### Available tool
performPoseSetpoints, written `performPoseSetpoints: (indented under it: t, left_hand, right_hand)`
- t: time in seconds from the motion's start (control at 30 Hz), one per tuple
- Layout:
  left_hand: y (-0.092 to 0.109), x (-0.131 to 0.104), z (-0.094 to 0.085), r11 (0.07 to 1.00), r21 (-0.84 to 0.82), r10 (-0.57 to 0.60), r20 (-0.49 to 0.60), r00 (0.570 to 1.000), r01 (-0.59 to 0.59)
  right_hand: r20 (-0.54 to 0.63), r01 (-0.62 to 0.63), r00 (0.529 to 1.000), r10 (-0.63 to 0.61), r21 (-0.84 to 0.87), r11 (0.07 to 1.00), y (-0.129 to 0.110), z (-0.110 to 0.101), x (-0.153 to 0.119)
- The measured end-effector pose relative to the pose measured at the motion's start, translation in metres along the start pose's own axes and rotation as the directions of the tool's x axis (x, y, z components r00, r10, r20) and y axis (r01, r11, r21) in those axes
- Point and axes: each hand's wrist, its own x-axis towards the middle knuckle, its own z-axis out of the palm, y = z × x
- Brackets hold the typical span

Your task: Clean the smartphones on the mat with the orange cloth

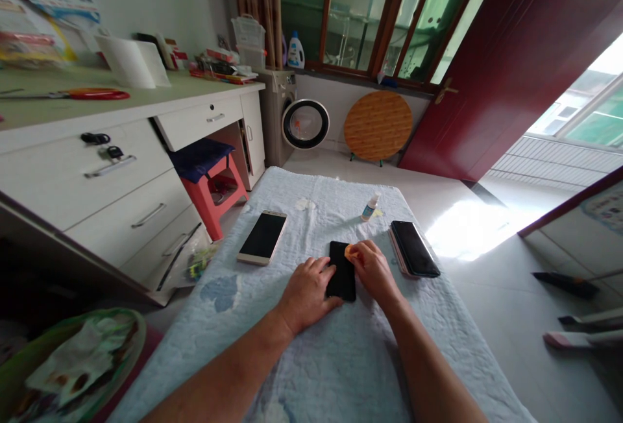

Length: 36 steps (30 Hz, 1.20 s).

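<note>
Currently, the black phone (344, 281) is lying flat on a pale blue quilted cover (335, 371). The left hand (309, 290) is resting spread fingers along its left edge without closing around it; the right hand (374, 272) is pinching an orange cloth (348, 252) at its upper right. Probably the phone is handling as light, stiff, slippery and brittle-faced, its side edges offering the safest hold. Left of it a gold phone (263, 238) is lying; beyond it, rightward, a spray bottle (370, 207) is standing. Far beyond it a washing machine (271, 108) is standing open.
</note>
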Motion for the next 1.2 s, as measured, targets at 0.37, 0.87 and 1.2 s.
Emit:
performPoseSetpoints:
  t: [0.37, 0.87, 1.2]
  left_hand:
    - [0.003, 0.001, 0.003, 1.0, 0.009, 0.003, -0.005, 1.0, -0.003]
    - [0.005, 0.001, 0.002, 1.0, 0.006, -0.004, -0.003, 1.0, 0.004]
    - [0.004, 0.0, 0.008, 1.0, 0.001, -0.018, -0.044, 0.999, 0.018]
  right_hand:
    - [-0.044, -0.037, 0.998, 0.035, -0.065, 0.997, 0.005, 0.013, 0.018]
    - [0.07, 0.122, 0.991, -0.115, -0.094, 0.988, -0.023, 0.033, 0.036]
    - [-0.007, -0.022, 1.0, 0.021, -0.17, 0.985, 0.016, 0.012, 0.026]
